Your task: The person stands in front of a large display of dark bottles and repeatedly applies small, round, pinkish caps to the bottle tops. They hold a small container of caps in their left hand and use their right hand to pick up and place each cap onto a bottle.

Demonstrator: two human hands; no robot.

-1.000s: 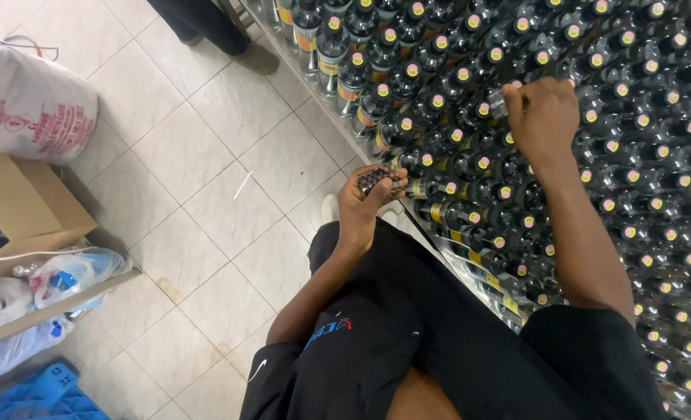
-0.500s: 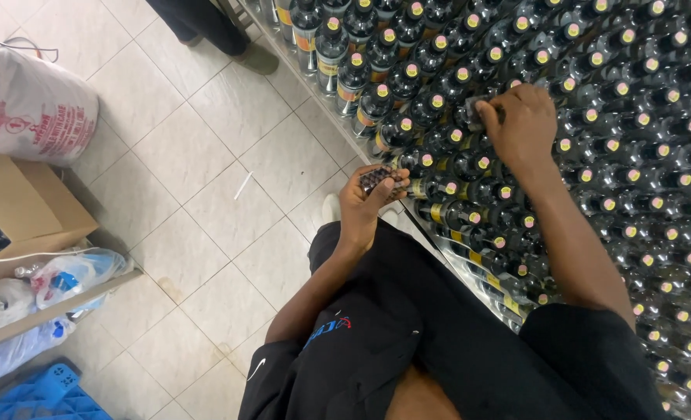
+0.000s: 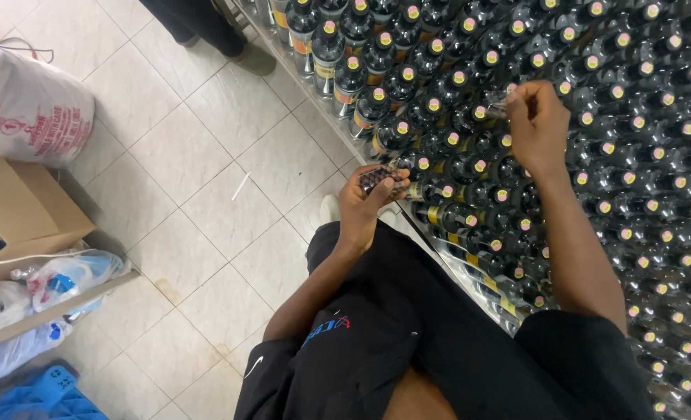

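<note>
A large block of dark glass bottles with yellow and pink caps fills the right side of the head view. My left hand is cupped at the block's near edge, holding a small stack of dark seals. My right hand reaches over the bottle tops further in, its fingertips pinching one small clear seal just above a cap. My dark shorts and knees are below.
Pale floor tiles lie to the left. A white printed sack, a cardboard box, plastic bags and a blue crate stand along the left edge. Another person's foot is at the top.
My right hand has lifted off the bottle tops and drawn back slightly with a clear seal pinched in its fingers. My left hand has stayed where it was.
</note>
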